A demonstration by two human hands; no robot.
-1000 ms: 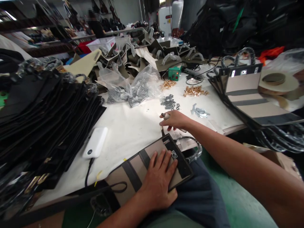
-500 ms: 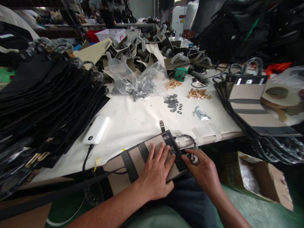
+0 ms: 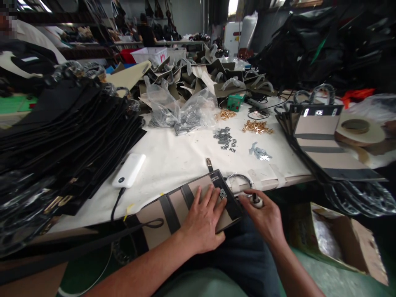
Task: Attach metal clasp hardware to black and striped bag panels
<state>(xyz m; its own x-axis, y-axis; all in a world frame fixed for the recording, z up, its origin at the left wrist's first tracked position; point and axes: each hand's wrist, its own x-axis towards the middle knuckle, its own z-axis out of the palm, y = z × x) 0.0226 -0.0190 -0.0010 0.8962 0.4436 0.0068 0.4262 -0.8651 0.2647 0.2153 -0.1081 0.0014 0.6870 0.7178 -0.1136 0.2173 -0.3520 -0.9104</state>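
Flat on a bag panel (image 3: 173, 202) of beige and black bands lies my left hand (image 3: 202, 220), fingers outstretched. A small metal plate (image 3: 222, 194) is set in the panel's black end strip, close to my fingertips. From that end a plastic-wrapped bag handle (image 3: 239, 176) loops out, and a short strap with a gold clasp (image 3: 209, 163) sticks up at the far corner. My right hand (image 3: 267, 214) is closed around a small tool with a pale rounded handle (image 3: 257, 201), just right of the panel's edge. The tool's tip is too blurred to make out.
Black bag pieces (image 3: 71, 136) are stacked at left beside a white power bank (image 3: 129, 170). Small metal plates (image 3: 224, 137), gold fittings (image 3: 256, 127) and grey pieces (image 3: 260, 152) lie ahead. Wrapped-handle bags (image 3: 321, 148) stand right, above a cardboard box (image 3: 343, 243).
My right hand has shifted slightly upward and turned, and the pale tool handle now points more upward. My left hand stays flat on the panel. The camera view has moved a little.
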